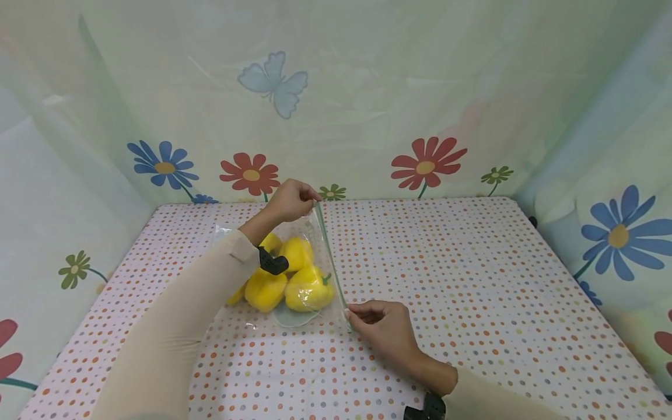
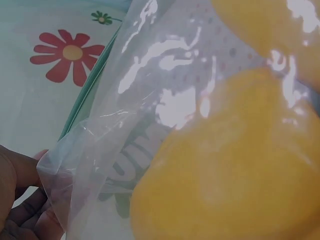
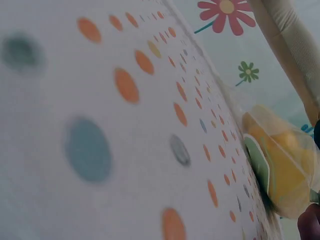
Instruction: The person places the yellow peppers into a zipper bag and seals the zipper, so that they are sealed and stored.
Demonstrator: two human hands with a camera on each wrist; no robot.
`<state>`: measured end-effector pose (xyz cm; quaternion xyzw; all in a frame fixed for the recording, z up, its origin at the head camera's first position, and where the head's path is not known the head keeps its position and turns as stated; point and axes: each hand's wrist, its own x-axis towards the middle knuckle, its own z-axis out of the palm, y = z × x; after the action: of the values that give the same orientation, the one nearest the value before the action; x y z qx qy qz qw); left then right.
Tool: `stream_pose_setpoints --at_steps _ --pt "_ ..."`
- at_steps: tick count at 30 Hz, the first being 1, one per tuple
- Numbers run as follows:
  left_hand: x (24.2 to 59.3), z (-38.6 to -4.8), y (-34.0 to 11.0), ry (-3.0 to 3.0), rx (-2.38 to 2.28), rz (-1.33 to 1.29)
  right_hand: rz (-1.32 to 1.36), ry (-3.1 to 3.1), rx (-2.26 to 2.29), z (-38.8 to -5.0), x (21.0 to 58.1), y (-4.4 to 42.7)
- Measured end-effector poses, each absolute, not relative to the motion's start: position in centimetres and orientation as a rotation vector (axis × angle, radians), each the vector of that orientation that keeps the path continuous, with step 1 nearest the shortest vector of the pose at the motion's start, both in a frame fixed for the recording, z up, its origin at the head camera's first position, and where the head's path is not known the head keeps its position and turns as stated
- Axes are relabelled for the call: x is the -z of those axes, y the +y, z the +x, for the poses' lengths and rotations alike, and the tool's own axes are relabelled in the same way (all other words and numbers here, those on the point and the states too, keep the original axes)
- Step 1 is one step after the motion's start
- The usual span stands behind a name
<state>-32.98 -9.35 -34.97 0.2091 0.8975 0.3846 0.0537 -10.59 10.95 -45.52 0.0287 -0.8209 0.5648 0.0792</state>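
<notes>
Several yellow bell peppers [image 1: 310, 290], one with a green stem, lie inside a clear zip bag [image 1: 326, 300] on the table. Along the bag's right side runs its green zip strip [image 1: 331, 256]. My left hand [image 1: 291, 199] pinches the far end of that strip between thumb and fingers. At the near end, my right hand [image 1: 387, 329] pinches the other corner. A pepper [image 2: 225, 165] fills much of the left wrist view, behind shiny plastic. In the right wrist view the bag [image 3: 292, 160] shows at the right edge, with only a fingertip visible.
A dotted cloth covers the table [image 1: 462, 274]. Behind it hangs a pale curtain [image 1: 357, 105] printed with flowers and a butterfly, and more curtain closes off both sides. My left forearm [image 1: 173, 326] crosses over the left part of the table.
</notes>
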Motion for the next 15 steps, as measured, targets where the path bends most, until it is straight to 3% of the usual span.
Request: stream_pose_setpoints --at_steps 5,15 --pt "35.1 -33.0 -9.6 2.747 -1.171 0.654 0.001 -2.473 -1.851 -9.6 45.4 11.3" --pt "35.2 -30.9 -9.8 2.746 -0.935 0.816 0.106 -2.703 -1.924 -8.8 44.4 13.1"
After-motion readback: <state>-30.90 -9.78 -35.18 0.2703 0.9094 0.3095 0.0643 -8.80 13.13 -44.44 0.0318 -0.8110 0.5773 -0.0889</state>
